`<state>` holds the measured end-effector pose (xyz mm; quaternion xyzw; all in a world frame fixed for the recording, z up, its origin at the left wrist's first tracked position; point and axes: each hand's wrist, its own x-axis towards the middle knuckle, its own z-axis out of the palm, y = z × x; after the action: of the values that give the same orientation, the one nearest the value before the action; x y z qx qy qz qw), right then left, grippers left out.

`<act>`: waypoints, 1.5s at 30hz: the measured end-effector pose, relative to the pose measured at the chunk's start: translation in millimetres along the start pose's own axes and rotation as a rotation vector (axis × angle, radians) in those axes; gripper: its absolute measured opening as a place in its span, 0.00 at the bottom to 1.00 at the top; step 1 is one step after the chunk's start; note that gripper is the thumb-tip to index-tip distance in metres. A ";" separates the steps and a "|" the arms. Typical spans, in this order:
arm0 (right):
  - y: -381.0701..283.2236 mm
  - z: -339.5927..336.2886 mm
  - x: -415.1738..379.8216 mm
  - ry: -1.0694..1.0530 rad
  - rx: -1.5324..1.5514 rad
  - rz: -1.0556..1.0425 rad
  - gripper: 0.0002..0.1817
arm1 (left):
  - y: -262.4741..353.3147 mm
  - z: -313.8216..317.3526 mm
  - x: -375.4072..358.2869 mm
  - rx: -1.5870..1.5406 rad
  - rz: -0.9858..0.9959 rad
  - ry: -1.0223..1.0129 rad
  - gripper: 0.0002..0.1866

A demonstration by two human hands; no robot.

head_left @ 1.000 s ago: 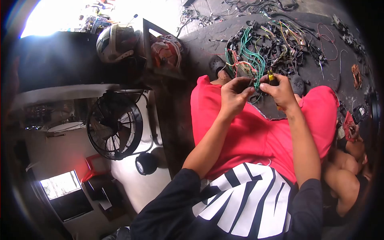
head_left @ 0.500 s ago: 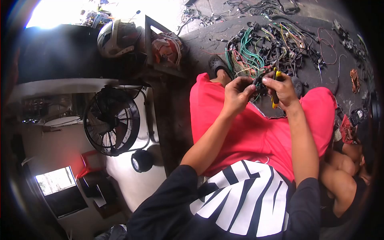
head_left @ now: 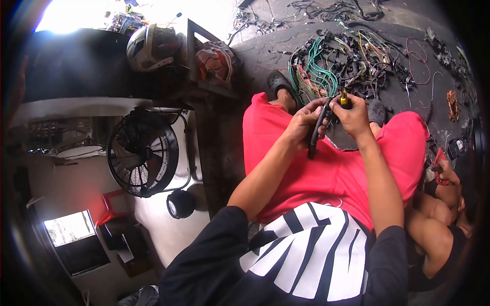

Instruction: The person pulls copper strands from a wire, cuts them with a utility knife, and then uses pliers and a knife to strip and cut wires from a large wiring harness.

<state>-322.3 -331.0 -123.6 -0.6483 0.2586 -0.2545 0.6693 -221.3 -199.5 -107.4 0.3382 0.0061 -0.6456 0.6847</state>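
Closed around a black corrugated conduit [head_left: 318, 127], my left hand [head_left: 303, 121] holds it slanting over my lap. The conduit's lower end points back toward me, and its upper end lies between both hands. My right hand [head_left: 354, 116] is closed on a yellow-and-black hand tool [head_left: 346, 100], with only its top showing above the fingers; its exact kind is hidden. The right thumb and forefinger meet at the conduit's upper end. Just beyond my hands, a tangled wiring harness [head_left: 319, 66] with green, red and yellow wires and black connectors lies on the ground.
More cable bundles [head_left: 326, 10] lie farther off. On my left are a helmet [head_left: 149, 48], a dark frame [head_left: 212, 84] and a large black fan [head_left: 143, 153]. Another person [head_left: 434, 232] sits close on my right, one hand raised near a red item.
My left hand has turned, bringing the conduit's length into view. The tool in my right hand has tilted, so less of it shows. The other person's hand has come into view.
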 end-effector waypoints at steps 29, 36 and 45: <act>-7.5 11.0 -11.8 -0.177 0.052 0.361 0.07 | 3.4 -27.2 26.8 0.665 0.573 0.407 0.05; 2.4 -2.7 -3.6 -0.258 0.473 0.463 0.09 | 1.3 -28.3 26.3 0.636 0.546 0.362 0.05; 1.2 -2.9 -3.2 -0.286 0.639 0.608 0.13 | 5.3 -25.0 17.3 0.864 0.605 0.359 0.06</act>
<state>-326.6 -330.9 -124.8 -0.3328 0.2506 -0.0214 0.9088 -203.0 -203.2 -132.0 0.6795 -0.2402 -0.2966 0.6266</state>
